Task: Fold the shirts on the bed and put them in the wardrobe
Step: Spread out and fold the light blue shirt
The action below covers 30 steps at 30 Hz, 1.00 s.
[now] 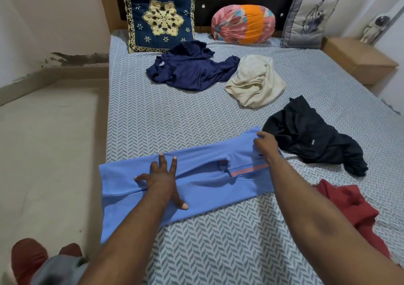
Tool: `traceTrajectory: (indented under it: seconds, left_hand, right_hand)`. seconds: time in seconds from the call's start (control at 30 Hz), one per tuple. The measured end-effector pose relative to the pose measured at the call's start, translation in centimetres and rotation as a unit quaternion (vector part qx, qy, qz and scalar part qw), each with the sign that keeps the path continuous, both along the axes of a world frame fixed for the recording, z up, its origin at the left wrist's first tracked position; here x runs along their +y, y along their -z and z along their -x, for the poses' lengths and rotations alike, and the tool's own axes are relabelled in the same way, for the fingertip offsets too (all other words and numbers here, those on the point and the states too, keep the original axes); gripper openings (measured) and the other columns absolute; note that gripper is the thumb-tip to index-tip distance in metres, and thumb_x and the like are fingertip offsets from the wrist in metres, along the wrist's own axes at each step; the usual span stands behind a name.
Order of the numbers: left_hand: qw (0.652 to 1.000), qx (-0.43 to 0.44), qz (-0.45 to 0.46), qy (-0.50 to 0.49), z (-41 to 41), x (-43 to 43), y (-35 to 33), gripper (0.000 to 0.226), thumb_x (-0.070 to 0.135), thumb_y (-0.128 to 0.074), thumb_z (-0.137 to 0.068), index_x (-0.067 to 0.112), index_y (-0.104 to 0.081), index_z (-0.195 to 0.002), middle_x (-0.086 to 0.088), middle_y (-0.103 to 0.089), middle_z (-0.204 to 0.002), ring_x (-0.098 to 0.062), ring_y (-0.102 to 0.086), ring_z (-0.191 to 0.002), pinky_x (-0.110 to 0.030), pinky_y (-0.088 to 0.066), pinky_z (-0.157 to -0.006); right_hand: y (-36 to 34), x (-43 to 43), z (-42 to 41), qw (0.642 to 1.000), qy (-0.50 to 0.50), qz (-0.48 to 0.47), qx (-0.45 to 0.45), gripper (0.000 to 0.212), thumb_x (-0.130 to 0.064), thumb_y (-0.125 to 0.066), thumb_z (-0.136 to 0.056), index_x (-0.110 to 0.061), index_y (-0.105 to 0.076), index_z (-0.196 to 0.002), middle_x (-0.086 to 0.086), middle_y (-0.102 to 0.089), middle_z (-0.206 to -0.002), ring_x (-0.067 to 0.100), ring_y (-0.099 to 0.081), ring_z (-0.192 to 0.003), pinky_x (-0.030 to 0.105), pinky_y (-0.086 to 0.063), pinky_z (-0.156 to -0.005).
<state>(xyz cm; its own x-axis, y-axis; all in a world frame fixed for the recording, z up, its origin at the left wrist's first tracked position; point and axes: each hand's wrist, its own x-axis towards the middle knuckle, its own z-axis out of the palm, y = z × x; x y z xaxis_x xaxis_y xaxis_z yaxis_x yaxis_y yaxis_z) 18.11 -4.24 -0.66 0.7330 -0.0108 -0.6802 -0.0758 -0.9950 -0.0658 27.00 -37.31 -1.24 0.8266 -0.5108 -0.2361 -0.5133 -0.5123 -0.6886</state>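
Note:
A light blue shirt point(196, 182) with an orange stripe lies partly folded across the near side of the bed point(175, 114). My left hand point(161, 179) presses flat on its left half with fingers spread. At the shirt's right end, my right hand point(265, 144) pinches the cloth at the far edge. Farther back lie a crumpled navy shirt point(190, 68) and a cream shirt point(255, 81). A black shirt point(312, 136) is bunched just right of my right hand. A red shirt point(349, 206) lies under my right forearm at the bed's right side.
Three cushions lean on the headboard: a navy patterned one point(160, 16), a pink and orange bolster point(242, 23), a grey one point(310, 20). A wooden bedside box point(358, 59) stands at the right. Bare floor point(50, 153) runs along the bed's left. No wardrobe is in view.

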Motion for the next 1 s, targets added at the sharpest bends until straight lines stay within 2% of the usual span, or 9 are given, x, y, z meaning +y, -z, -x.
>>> traceTrajectory:
  seconds: [0.07,0.1,0.2,0.4,0.47,0.57,0.67,0.83,1.0]
  left_hand:
    - [1.0,0.002,-0.003,-0.003,0.0,0.0,0.0,0.159,0.08,-0.077,-0.043,0.031,0.036,-0.144,-0.008,0.038,-0.153,-0.038,0.013,-0.146,-0.072,-0.034,-0.094]
    - [1.0,0.002,-0.003,-0.003,0.1,0.0,0.0,0.159,0.081,-0.077,-0.042,0.031,0.036,-0.143,-0.008,0.038,-0.153,-0.038,0.013,-0.146,-0.073,-0.033,-0.094]
    - [1.0,-0.004,-0.003,-0.003,0.3,0.1,0.0,0.159,0.081,-0.076,-0.042,0.03,0.036,-0.144,-0.009,0.037,-0.154,-0.038,0.013,-0.146,-0.074,-0.032,-0.095]
    - [1.0,-0.003,-0.003,-0.002,0.4,0.0,-0.2,0.159,0.081,-0.076,-0.042,0.03,0.034,-0.145,-0.01,0.036,-0.154,-0.038,0.011,-0.146,-0.073,-0.032,-0.096]
    - [1.0,-0.002,-0.002,-0.002,0.4,-0.1,-0.3,0.159,0.081,-0.076,-0.043,0.03,0.034,-0.145,-0.01,0.035,-0.154,-0.038,0.011,-0.146,-0.073,-0.032,-0.096]
    - [1.0,-0.001,-0.002,-0.001,0.4,0.0,-0.4,0.159,0.081,-0.076,-0.043,0.03,0.034,-0.145,-0.01,0.035,-0.155,-0.038,0.011,-0.146,-0.073,-0.032,-0.096]
    - [1.0,0.0,-0.003,0.001,0.4,-0.1,-0.4,0.159,0.081,-0.076,-0.042,0.03,0.034,-0.145,-0.01,0.035,-0.154,-0.038,0.01,-0.146,-0.072,-0.033,-0.096]
    - [1.0,0.0,-0.006,0.006,0.4,0.0,-0.5,0.158,0.082,-0.075,-0.043,0.03,0.034,-0.145,-0.01,0.035,-0.154,-0.038,0.009,-0.146,-0.071,-0.034,-0.096]
    - [1.0,-0.002,-0.005,0.01,0.4,0.1,-0.3,0.159,0.084,-0.074,-0.042,0.03,0.033,-0.145,-0.01,0.035,-0.154,-0.038,0.009,-0.146,-0.071,-0.034,-0.096]
  right_hand:
    - [0.1,-0.2,0.2,0.999,-0.02,0.034,0.012,0.049,-0.007,-0.057,-0.083,-0.006,-0.059,-0.132,0.02,-0.066,-0.115,0.028,-0.064,-0.096,0.029,-0.046,-0.078]
    - [0.0,-0.4,0.3,0.998,-0.032,0.039,0.022,0.044,-0.007,-0.06,-0.082,-0.004,-0.062,-0.125,0.019,-0.066,-0.113,0.029,-0.063,-0.101,0.031,-0.046,-0.082]
    - [-1.6,-0.3,0.2,0.994,-0.086,0.034,0.059,0.017,-0.012,-0.068,-0.073,-0.01,-0.056,-0.084,0.006,-0.05,-0.075,0.022,-0.05,-0.078,0.032,-0.038,-0.062]
    - [-4.0,-1.4,0.1,0.976,-0.183,0.068,0.091,0.037,-0.008,-0.081,-0.066,-0.013,-0.045,-0.071,0.003,-0.042,-0.067,0.018,-0.042,-0.06,0.027,-0.033,-0.053]
    - [-4.0,-1.5,0.1,0.969,-0.196,0.091,0.123,0.033,-0.006,-0.081,-0.068,-0.008,-0.051,-0.083,0.008,-0.049,-0.075,0.022,-0.049,-0.065,0.03,-0.039,-0.055]
    - [-3.0,-1.5,-0.1,0.924,-0.245,0.214,0.2,0.038,-0.012,-0.078,-0.071,-0.005,-0.056,-0.101,0.015,-0.061,-0.105,0.032,-0.063,-0.099,0.039,-0.054,-0.08]
    - [-1.9,-0.9,1.4,0.898,-0.216,0.311,0.223,0.049,-0.016,-0.063,-0.083,-0.009,-0.048,-0.129,0.013,-0.042,-0.138,0.04,-0.046,-0.123,0.044,-0.044,-0.098]
    - [-0.5,2.9,3.7,0.881,-0.233,0.41,0.022,0.05,-0.014,-0.061,-0.081,-0.006,-0.05,-0.129,0.017,-0.049,-0.129,0.039,-0.05,-0.11,0.042,-0.046,-0.081]
    - [1.7,3.1,5.4,0.897,-0.22,0.352,0.153,0.059,-0.025,-0.059,-0.088,-0.005,-0.04,-0.139,0.018,-0.035,-0.147,0.037,-0.059,-0.107,0.038,-0.044,-0.075]
